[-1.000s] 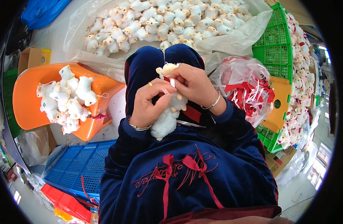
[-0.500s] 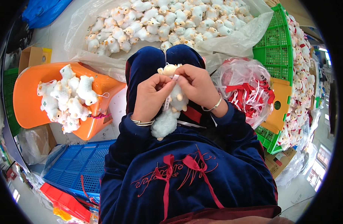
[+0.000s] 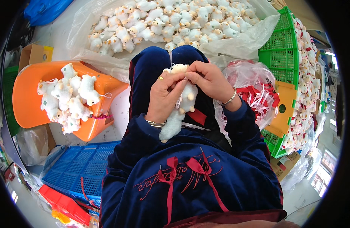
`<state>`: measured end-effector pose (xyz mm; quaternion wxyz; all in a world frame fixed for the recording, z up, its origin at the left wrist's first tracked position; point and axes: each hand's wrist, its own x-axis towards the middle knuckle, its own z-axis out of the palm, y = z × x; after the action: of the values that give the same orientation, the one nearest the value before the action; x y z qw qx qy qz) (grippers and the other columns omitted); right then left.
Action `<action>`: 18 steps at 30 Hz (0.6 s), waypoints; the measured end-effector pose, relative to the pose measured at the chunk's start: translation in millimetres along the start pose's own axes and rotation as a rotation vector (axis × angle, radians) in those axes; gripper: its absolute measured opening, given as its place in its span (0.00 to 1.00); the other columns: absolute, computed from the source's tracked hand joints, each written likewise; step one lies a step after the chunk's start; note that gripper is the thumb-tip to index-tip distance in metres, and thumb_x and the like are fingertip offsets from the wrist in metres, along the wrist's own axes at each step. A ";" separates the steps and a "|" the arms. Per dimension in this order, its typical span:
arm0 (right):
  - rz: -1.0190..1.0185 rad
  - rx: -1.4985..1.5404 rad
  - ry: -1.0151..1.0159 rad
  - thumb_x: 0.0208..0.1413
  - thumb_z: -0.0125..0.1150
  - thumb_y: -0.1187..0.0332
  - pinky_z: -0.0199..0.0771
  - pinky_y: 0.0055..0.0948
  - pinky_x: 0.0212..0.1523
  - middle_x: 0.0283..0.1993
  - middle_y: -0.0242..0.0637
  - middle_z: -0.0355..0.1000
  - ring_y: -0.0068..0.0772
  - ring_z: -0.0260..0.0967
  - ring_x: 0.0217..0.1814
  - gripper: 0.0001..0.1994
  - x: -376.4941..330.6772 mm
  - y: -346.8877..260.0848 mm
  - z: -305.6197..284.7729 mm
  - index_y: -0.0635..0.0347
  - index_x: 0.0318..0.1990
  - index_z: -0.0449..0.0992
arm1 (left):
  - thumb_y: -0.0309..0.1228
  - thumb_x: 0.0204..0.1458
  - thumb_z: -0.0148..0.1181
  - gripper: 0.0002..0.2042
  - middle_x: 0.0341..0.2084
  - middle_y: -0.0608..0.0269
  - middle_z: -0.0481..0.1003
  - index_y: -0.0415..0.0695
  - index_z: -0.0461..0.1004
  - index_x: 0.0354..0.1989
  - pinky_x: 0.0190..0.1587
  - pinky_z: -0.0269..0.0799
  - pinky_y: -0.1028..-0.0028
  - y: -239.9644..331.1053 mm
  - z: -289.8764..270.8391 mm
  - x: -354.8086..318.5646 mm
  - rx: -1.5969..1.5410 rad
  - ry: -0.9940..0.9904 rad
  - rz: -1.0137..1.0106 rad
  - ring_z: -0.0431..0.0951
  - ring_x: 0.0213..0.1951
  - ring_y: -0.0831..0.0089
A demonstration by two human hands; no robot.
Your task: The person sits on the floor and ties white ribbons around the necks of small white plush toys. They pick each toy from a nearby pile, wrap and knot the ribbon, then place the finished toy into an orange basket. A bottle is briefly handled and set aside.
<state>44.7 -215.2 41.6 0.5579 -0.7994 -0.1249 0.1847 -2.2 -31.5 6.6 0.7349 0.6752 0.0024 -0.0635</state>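
A white plush sheep (image 3: 188, 95) lies belly-up over my lap, its cream head (image 3: 178, 68) pointing away from me. My left hand (image 3: 164, 95) is closed on it at the neck, wearing a ring and a bangle. My right hand (image 3: 210, 80) pinches at the same spot, fingertips meeting those of the left. Between the fingers is a narrow white ribbon, mostly hidden now; a printed end of the ribbon (image 3: 178, 102) hangs below the left fingers. A second fluffy white piece (image 3: 171, 127) rests nearer me, partly behind my left wrist; whether it is a separate toy I cannot tell.
An orange chair (image 3: 26, 97) at left bears several plush sheep (image 3: 62, 93). Many more plush sheep (image 3: 156, 24) fill a clear plastic sheet beyond my knees. At right stand a bag of red and white ribbons (image 3: 258, 98) and a green crate (image 3: 279, 49). A blue crate (image 3: 78, 165) is lower left.
Both hands and the plush sheep have shifted slightly right. My right hand has turned and risen a little, and the fingertips have drawn together, covering the ribbon that showed between them before.
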 end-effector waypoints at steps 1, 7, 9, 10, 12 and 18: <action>-0.006 -0.006 -0.007 0.63 0.61 0.68 0.70 0.26 0.33 0.28 0.35 0.76 0.23 0.69 0.29 0.08 -0.1 0.6 -0.5 0.66 0.37 0.78 | 0.24 0.58 0.66 0.08 0.28 0.74 0.66 0.39 0.83 0.46 0.30 0.60 0.81 0.1 1.1 -0.1 -0.001 -0.001 -0.003 0.63 0.28 0.85; 0.042 0.037 -0.011 0.65 0.60 0.67 0.69 0.24 0.31 0.28 0.31 0.75 0.19 0.68 0.29 0.10 -0.5 5.8 1.9 0.64 0.36 0.78 | 0.22 0.57 0.67 0.06 0.27 0.75 0.64 0.37 0.83 0.41 0.31 0.56 0.83 -4.8 3.2 2.6 0.036 0.027 -0.024 0.60 0.28 0.86; 0.036 0.093 -0.018 0.66 0.58 0.66 0.68 0.23 0.30 0.28 0.30 0.75 0.17 0.66 0.28 0.10 -0.9 12.1 1.3 0.64 0.37 0.79 | 0.22 0.56 0.67 0.05 0.27 0.76 0.63 0.37 0.83 0.40 0.31 0.56 0.83 -3.9 4.0 2.9 0.026 0.029 -0.030 0.60 0.28 0.87; 0.115 0.138 0.001 0.67 0.57 0.65 0.67 0.22 0.28 0.29 0.30 0.76 0.17 0.66 0.27 0.11 0.3 12.2 -2.6 0.64 0.37 0.79 | 0.22 0.56 0.67 0.05 0.27 0.76 0.63 0.37 0.83 0.40 0.31 0.55 0.83 -3.7 4.3 3.1 0.021 0.031 -0.033 0.60 0.28 0.87; 0.274 0.228 0.040 0.68 0.56 0.65 0.66 0.22 0.25 0.30 0.29 0.76 0.17 0.65 0.23 0.11 2.4 7.4 -13.9 0.64 0.39 0.79 | 0.21 0.56 0.67 0.04 0.27 0.77 0.63 0.37 0.83 0.39 0.31 0.55 0.83 -7.3 4.5 2.6 -0.003 0.040 -0.030 0.59 0.28 0.88; 0.433 0.013 -0.225 0.69 0.53 0.63 0.64 0.20 0.18 0.30 0.30 0.76 0.17 0.65 0.16 0.13 1.7 -11.8 -31.7 0.63 0.40 0.80 | 0.22 0.55 0.67 0.05 0.27 0.75 0.65 0.38 0.83 0.39 0.30 0.59 0.82 -11.3 3.4 1.9 -0.053 0.036 -0.018 0.61 0.27 0.86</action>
<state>60.1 -237.2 62.2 0.4931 -0.7784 -0.0108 0.3884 -1.7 -36.0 -4.5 0.7517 0.6565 0.0234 -0.0581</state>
